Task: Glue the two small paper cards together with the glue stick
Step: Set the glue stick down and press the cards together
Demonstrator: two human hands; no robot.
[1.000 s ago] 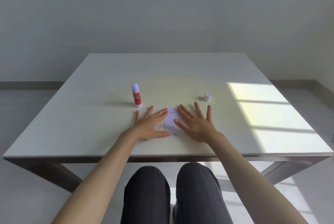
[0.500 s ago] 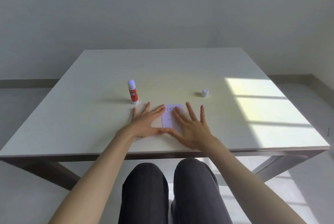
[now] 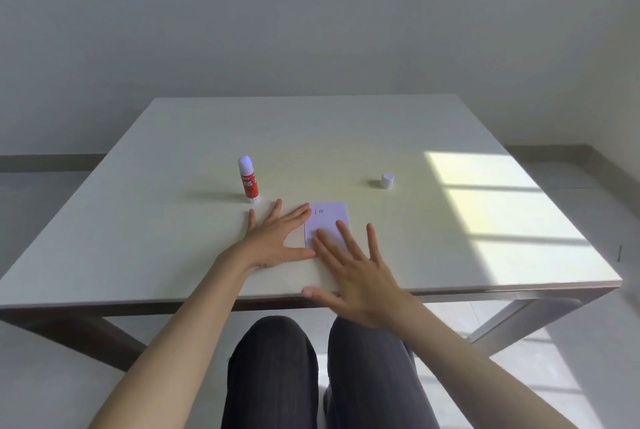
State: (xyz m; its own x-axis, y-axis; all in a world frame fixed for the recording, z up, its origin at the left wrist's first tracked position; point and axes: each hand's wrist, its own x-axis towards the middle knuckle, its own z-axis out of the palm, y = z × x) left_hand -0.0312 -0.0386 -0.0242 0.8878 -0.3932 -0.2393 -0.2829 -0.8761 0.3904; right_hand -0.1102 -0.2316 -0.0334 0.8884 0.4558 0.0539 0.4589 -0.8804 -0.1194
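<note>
A small white paper card (image 3: 329,219) lies flat on the table (image 3: 138,238); I see only one top sheet, and cannot tell whether a second lies under it. My left hand (image 3: 277,238) rests flat beside the card's left edge, fingers spread, index finger and thumb touching it. My right hand (image 3: 353,273) hovers open over the card's near end and the table's front edge, fingers apart, holding nothing. The red glue stick (image 3: 248,180) stands upright and uncapped behind my left hand. Its white cap (image 3: 387,180) sits apart to the right.
A bright patch of sunlight (image 3: 502,214) falls on the table's right side. The table's front edge (image 3: 173,302) runs just above my knees (image 3: 311,359). A plain wall stands behind the table.
My right hand has slid back off the card toward me, uncovering most of it. My left hand stays flat at the card's left edge. The camera has tilted slightly.
</note>
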